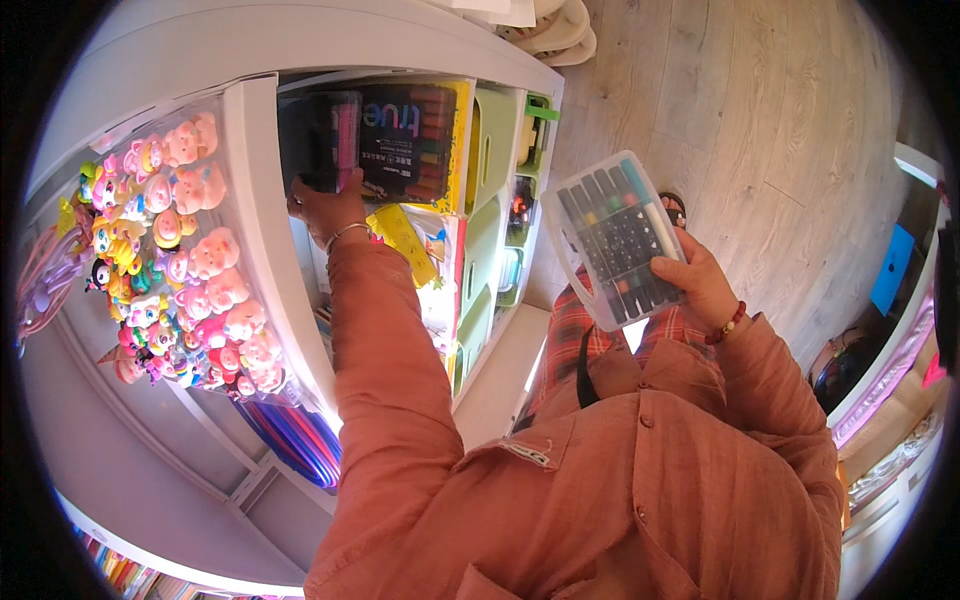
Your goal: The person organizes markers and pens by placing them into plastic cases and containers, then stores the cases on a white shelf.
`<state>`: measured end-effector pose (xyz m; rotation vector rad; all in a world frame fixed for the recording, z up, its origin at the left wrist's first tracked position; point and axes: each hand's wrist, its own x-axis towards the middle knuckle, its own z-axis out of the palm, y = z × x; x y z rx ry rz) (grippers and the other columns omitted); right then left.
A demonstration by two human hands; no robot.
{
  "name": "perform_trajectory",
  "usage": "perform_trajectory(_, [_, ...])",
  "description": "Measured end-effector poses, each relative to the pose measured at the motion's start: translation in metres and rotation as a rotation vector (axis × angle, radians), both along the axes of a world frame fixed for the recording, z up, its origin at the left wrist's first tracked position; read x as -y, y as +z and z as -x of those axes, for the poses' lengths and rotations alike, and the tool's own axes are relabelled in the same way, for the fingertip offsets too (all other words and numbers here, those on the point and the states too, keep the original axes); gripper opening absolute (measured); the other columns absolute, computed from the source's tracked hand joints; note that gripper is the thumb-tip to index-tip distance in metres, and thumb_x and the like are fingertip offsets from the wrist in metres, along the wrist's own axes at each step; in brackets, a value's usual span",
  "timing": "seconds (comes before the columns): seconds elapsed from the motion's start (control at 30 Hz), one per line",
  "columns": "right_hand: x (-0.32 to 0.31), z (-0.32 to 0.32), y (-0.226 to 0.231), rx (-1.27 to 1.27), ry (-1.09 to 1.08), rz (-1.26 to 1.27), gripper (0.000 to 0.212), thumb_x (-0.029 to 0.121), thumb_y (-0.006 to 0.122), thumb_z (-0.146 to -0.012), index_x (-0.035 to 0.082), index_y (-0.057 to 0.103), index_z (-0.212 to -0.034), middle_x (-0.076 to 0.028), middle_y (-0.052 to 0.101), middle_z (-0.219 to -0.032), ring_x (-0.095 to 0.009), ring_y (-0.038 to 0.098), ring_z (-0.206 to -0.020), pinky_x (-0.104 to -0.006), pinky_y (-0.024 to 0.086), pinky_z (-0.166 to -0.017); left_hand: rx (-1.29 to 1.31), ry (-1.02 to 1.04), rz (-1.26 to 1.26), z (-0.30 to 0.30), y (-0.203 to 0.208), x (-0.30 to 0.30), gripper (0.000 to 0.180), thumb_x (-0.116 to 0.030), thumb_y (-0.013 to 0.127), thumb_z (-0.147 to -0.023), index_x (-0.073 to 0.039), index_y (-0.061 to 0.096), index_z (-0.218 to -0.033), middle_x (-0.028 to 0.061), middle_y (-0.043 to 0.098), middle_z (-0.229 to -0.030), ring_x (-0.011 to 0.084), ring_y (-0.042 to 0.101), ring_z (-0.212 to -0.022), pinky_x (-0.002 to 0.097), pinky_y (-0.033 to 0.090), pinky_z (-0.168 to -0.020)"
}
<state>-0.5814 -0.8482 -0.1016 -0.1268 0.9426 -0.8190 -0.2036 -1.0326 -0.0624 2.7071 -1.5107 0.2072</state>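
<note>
My left hand point(333, 215) reaches into a shelf compartment, its fingers and thumb closed round the lower end of a dark flat box with a pink strip point(346, 130). Behind it lies a black pack of coloured markers point(405, 135) with a row of colours along one side. Below my wrist there is a yellow packet point(403, 245). Over the floor, my right hand point(708, 285) grips a clear plastic marker case point(615, 235) by its right edge, thumb on top. Capped pens in several colours show through its lid; a white handle sticks out at its left.
Small figurines point(190, 260) crowd the shelf unit's left side, close to my left arm. Green bins point(485, 240) line the compartment's right side. Wooden floor point(735, 110) stretches to the right, with another shelf point(880, 400) at the far right.
</note>
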Motion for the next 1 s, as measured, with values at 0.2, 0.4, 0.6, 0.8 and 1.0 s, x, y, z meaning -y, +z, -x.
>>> perform_trajectory(0.2, [-0.001, 0.001, -0.001, 0.003, 0.002, -0.002, 0.051, 0.018, 0.067, -0.075, -0.001, 0.047, -0.118, -0.006, 0.057, -0.103, -0.012, 0.054, -0.09, -0.0247, 0.043, -0.081, 0.05, -0.035, 0.132, -0.008, -0.005, 0.007, 0.089, -0.047, 0.077, -0.057, 0.002, 0.039, -0.121, 0.0236, 0.035, -0.124, 0.035, 0.041, -0.113, 0.0431, 0.045, -0.085])
perform_trajectory(0.4, [-0.003, 0.003, -0.003, -0.015, 0.003, 0.005, 0.049, 0.016, 0.066, -0.076, -0.002, 0.047, -0.118, -0.006, 0.057, -0.103, -0.012, 0.054, -0.09, -0.0245, 0.043, -0.081, -0.651, 0.426, 0.382, -0.069, -0.015, 0.017, 0.067, -0.06, 0.068, -0.063, 0.0, 0.059, -0.092, 0.0083, 0.057, -0.079, 0.0218, 0.06, -0.073, 0.0337, 0.041, -0.049])
perform_trajectory(0.6, [-0.005, 0.002, -0.004, 0.003, 0.004, 0.003, 0.049, 0.014, 0.064, -0.077, -0.002, 0.045, -0.12, -0.006, 0.056, -0.105, -0.012, 0.053, -0.092, -0.0247, 0.043, -0.083, -0.845, 0.544, 0.252, -0.042, 0.004, 0.023, 0.055, -0.057, 0.065, -0.068, -0.002, 0.056, -0.069, 0.0068, 0.053, -0.057, 0.0153, 0.049, -0.047, 0.0262, 0.031, -0.036])
perform_trajectory(0.8, [-0.004, 0.003, 0.0, -0.005, 0.024, -0.04, 0.052, 0.014, 0.066, -0.076, -0.001, 0.044, -0.121, -0.006, 0.055, -0.107, -0.012, 0.053, -0.093, -0.0251, 0.042, -0.083, -1.305, 0.627, 0.361, -0.067, 0.0, 0.024, 0.039, -0.049, 0.064, -0.075, -0.012, 0.055, -0.071, 0.0022, 0.052, -0.054, 0.0145, 0.049, -0.045, 0.0245, 0.025, -0.033])
perform_trajectory(1.0, [-0.005, 0.0, -0.002, -0.001, 0.019, -0.039, 0.053, 0.016, 0.067, -0.076, -0.001, 0.044, -0.121, -0.005, 0.055, -0.106, -0.012, 0.053, -0.093, -0.025, 0.042, -0.083, -1.539, 0.641, 0.576, -0.053, 0.022, 0.033, 0.029, -0.04, 0.066, -0.073, -0.013, 0.055, -0.074, 0.0007, 0.056, -0.059, 0.0127, 0.052, -0.048, 0.0234, 0.023, -0.035])
